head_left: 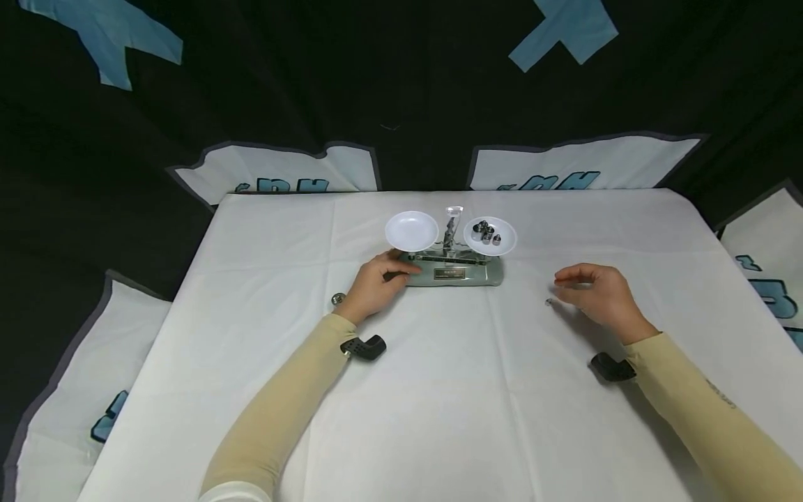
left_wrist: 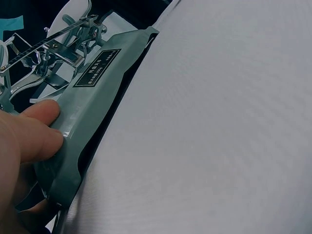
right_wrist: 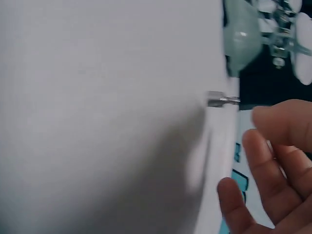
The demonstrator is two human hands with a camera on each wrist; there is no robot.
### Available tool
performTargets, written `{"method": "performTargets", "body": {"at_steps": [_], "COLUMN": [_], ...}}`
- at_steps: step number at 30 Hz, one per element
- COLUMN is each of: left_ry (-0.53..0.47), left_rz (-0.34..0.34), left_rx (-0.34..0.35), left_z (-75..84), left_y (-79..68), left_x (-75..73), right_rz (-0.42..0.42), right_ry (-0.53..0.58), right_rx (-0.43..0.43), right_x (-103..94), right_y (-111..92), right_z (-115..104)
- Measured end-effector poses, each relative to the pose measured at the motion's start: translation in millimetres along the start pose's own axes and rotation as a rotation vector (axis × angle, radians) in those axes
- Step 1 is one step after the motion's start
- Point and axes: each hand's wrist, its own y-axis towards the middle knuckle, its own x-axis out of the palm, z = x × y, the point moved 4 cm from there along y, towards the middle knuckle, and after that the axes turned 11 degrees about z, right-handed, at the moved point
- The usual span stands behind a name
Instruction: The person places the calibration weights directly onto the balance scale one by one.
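Observation:
A green-grey balance scale (head_left: pixel 452 273) with two white pans stands toward the back of the table. My left hand (head_left: pixel 380 282) grips the left end of its base, with fingertips on the painted top (left_wrist: pixel 100 97). Several small metal weights (head_left: pixel 487 233) sit in the right pan; the left pan (head_left: pixel 411 231) holds nothing. To the right of the scale, my right hand (head_left: pixel 594 293) hovers over the table, fingers loosely bent and apart, holding nothing. Just beside its fingertips a small metal weight (right_wrist: pixel 216 99) with a narrow knob stands on the cloth.
Another round metal weight (head_left: pixel 338 299) lies by my left wrist. White cloth covers the table (head_left: pixel 426 404), whose far edge runs behind the scale. Beyond it hangs a black curtain (head_left: pixel 401 90) with blue patches and white lettered panels.

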Motion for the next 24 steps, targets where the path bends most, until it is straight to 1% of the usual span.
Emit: {"method": "performTargets", "body": {"at_steps": [3,7,12,24], "left_ry": [-0.002,-0.015,-0.013,-0.008], "left_rz": [0.010,0.006,-0.004,-0.005], "left_rx": [-0.001,-0.004,-0.004,-0.008], "left_z": [-1.6,-1.6,-0.4,-0.5], "left_y": [-0.4,-0.6,-0.3,-0.3], "left_x": [-0.7,-0.1,0.7,-0.6], "right_rz": [-0.067,-0.099,-0.105,-0.090], "right_ry": [-0.024,-0.046,-0.059,-0.044], "right_rx": [-0.020,-0.069,-0.075,-0.081], "right_x": [6.1,10.3,13.2,18.5], "right_y": [-1.9,-3.4,-5.7,-4.2], "right_z": [3.2,4.0,3.8,2.5]}}
